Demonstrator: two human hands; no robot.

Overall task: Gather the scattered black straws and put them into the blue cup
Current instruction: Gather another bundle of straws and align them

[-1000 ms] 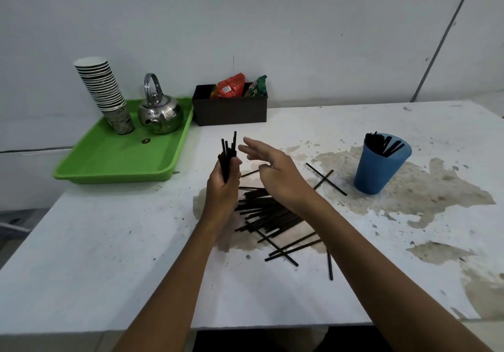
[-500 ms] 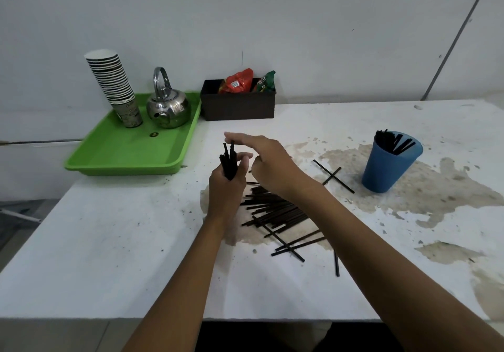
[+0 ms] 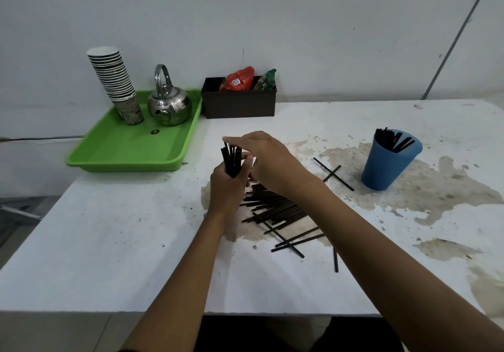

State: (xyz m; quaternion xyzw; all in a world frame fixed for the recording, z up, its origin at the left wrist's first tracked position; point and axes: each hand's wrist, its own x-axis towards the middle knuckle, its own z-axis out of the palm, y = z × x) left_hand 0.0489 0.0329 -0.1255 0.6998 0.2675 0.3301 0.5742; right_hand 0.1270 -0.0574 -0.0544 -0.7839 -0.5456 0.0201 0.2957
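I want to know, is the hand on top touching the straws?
Touching. The head view shows the right hand pressed flat on the bundle of straws.

Both forearms bare to frame edge; no sleeves, watch, rings or gloves on hands point(image 3: 245, 171).

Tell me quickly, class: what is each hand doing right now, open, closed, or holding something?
Left hand: closed around a bundle of black straws, held upright.
Right hand: open, fingers flat on the straw tops, gripping nothing.
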